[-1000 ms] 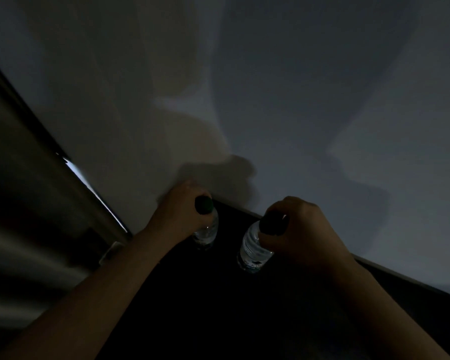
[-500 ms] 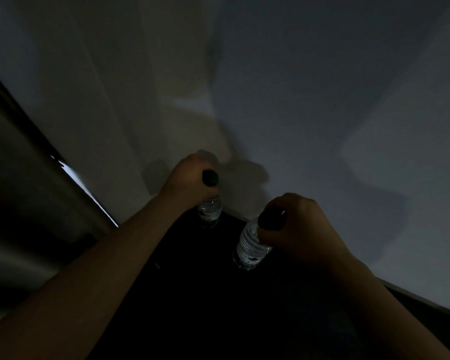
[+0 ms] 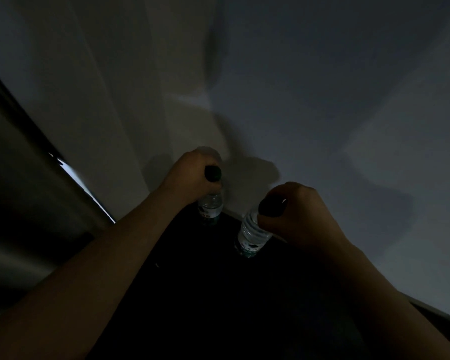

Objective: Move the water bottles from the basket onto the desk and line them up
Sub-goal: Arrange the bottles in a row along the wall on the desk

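Left hand (image 3: 190,175) and right hand (image 3: 299,211), each clenched on one neck, bases pointing down.

The left fingers curl under the dark cap of a clear plastic water bottle with a green label (image 3: 210,207). The right fingers grip a second clear, dark-capped bottle (image 3: 250,235) the same way. Both hang below the fingers over the black surface (image 3: 218,294), the left one close to the pale wall (image 3: 322,100), the right one nearer the person and slightly tilted. It is too dark to tell whether either base touches.

left bottle (image 3: 210,207): clear; white label, green band at the bottom
left cap (image 3: 213,173): black
right bottle (image 3: 251,233): clear, ribbed; white label, green band
right cap (image 3: 272,207): black
worktop (image 3: 218,294): black
wall (image 3: 322,100): pale grey, darker shadow patches
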Motion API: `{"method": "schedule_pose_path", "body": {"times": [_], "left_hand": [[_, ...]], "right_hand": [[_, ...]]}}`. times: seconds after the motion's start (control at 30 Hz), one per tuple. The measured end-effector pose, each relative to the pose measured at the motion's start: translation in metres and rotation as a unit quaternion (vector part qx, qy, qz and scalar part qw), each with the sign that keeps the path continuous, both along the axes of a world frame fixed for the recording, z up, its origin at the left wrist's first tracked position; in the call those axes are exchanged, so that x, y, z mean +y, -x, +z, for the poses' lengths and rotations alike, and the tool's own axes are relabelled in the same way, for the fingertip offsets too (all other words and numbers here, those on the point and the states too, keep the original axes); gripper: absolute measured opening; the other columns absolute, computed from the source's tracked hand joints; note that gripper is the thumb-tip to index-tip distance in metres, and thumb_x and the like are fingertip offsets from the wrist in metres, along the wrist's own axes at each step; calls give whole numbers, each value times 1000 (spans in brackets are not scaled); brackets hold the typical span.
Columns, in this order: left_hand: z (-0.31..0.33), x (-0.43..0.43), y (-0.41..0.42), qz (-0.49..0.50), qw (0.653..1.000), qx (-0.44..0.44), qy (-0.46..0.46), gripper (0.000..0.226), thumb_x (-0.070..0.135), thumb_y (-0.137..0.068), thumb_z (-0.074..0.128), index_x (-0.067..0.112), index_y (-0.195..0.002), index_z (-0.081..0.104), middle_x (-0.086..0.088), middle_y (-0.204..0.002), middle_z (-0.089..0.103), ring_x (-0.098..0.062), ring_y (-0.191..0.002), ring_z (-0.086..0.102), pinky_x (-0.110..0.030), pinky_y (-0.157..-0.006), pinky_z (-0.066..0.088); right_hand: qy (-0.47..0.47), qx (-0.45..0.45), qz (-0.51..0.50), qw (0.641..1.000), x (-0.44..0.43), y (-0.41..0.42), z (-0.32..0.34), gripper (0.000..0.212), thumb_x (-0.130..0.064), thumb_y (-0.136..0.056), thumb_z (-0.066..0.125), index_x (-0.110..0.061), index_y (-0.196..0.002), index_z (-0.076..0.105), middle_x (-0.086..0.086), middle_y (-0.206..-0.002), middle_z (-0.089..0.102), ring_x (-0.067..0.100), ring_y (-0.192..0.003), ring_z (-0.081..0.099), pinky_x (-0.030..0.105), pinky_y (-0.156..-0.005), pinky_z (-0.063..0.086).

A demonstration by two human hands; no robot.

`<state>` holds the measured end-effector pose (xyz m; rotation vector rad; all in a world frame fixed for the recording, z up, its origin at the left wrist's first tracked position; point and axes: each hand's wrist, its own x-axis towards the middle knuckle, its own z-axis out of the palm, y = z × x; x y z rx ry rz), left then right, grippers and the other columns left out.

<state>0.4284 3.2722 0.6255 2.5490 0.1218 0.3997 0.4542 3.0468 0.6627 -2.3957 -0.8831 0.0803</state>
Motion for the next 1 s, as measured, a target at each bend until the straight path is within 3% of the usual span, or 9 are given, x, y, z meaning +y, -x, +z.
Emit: {"method": "schedule_pose_path", "body": {"times": [0.17,0.3,0.5,0.63,0.77,0.9,1.0], "left_hand": [[-3,8,-2,9,1000,-3,17,21,6,-57,81,5,-75,72,10,-74,53,-7,-69,50,5,-56,28],[-8,17,-1,44,998,11,49,24,4,-61,82,5,-84,73,4,-78,56,-11,-73,52,-6,-56,29],[-13,16,2,54,997,4,57,21,7,-63,81,5,-82,72,-1,-77,57,-12,-69,51,-7,-54,29],[-10,14,2,20,998,-19,64,23,5,-61,82,3,-81,71,15,-72,45,-1,-62,44,5,-60,28],[-12,15,1,30,997,-7,70,25,8,-63,83,2,-85,71,6,-78,49,-13,-72,49,-8,-61,31],[-12,16,3,33,995,-10,91,24,5,-64,82,2,-84,71,10,-76,44,-11,-71,46,5,-58,28],[-13,14,3,42,995,0,89,27,6,-64,82,2,-88,71,4,-83,47,-13,-75,48,-5,-58,29]], "right_hand": [[-1,-13,1,1000,6,-7,-6,19,-11,-69,73,6,-76,67,24,-79,65,35,-73,63,48,-66,51],[-3,0,-9,1000,17,-13,-12,20,-11,-67,74,6,-76,67,23,-80,66,34,-75,64,49,-69,52],[-15,7,-19,1000,34,-19,-19,15,-6,-68,71,6,-68,63,24,-69,62,37,-66,61,47,-60,50],[-17,20,-28,999,44,-26,-21,15,-6,-71,71,7,-72,65,24,-71,64,37,-68,64,47,-62,52],[-18,18,-34,999,52,-29,-25,20,-5,-71,70,10,-65,58,29,-66,59,39,-59,57,45,-57,49],[-4,24,-43,999,57,-30,-29,21,-5,-71,70,9,-63,56,29,-64,57,27,-54,51,40,-54,47],[-4,31,-58,998,59,-30,-32,28,-6,-71,69,-3,-53,48,19,-56,49,28,-50,48,36,-49,39]]}}
